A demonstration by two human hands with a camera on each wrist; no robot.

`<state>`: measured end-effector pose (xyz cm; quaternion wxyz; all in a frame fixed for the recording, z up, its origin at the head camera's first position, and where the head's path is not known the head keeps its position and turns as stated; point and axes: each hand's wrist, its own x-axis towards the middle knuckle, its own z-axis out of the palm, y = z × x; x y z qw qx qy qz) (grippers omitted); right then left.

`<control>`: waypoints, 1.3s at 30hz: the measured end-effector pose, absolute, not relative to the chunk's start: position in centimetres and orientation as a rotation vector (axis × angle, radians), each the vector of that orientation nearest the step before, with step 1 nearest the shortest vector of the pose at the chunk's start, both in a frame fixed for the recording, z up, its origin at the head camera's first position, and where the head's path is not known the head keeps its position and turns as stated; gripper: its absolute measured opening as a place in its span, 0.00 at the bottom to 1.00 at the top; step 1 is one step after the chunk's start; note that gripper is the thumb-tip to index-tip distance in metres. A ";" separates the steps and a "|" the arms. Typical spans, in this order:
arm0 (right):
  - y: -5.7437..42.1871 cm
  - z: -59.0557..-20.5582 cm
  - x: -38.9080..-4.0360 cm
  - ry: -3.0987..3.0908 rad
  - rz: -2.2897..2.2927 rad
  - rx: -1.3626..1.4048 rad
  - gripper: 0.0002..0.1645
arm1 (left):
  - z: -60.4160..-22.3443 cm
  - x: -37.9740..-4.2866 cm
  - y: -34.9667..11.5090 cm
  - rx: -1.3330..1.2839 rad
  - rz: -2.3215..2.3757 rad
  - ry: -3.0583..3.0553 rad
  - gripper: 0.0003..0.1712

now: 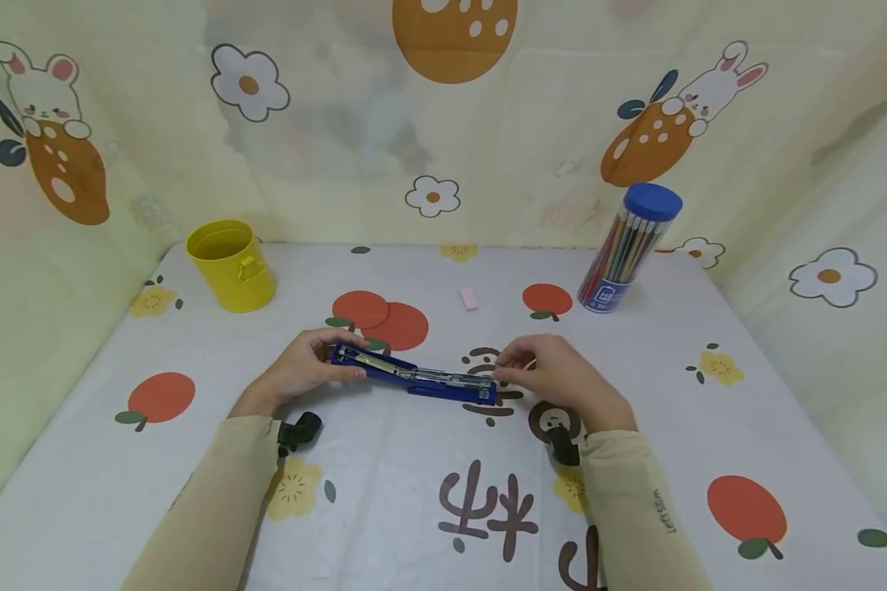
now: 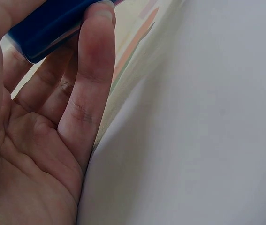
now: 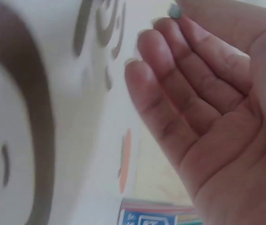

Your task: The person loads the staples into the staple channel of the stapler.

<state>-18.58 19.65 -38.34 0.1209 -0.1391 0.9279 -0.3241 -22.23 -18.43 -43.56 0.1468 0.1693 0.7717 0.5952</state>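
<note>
A blue stapler (image 1: 443, 391) is spread wide open over the table, its metal magazine and inner rail facing up. My left hand (image 1: 301, 363) grips its left end, thumb in front and fingers behind; in the left wrist view the stapler's blue casing (image 2: 48, 35) shows between thumb and fingers. At the other end, my right hand (image 1: 562, 376) is close beside the stapler's tip. Thumb and index finger there pinch a small silvery strip of staples (image 3: 174, 10), mostly hidden by the fingertips, while the other fingers are loosely bent.
A yellow bucket (image 1: 238, 275) stands at the back left. A clear tube of pencils with a blue lid (image 1: 624, 254) is at the back right. Between them, beyond the stapler, lies a small pink piece (image 1: 469, 299). A patterned cloth covers the table (image 1: 384, 509).
</note>
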 end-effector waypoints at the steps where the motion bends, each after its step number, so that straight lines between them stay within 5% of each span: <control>1: 19.4 -38.2 -18.5 2.711 -0.962 -0.419 0.10 | -43.6 -22.2 -18.4 0.486 1.711 2.223 0.26; 39: 14.8 -38.4 -18.0 2.768 -0.842 -0.599 0.08 | -43.9 -22.4 -18.5 0.480 1.701 2.240 0.26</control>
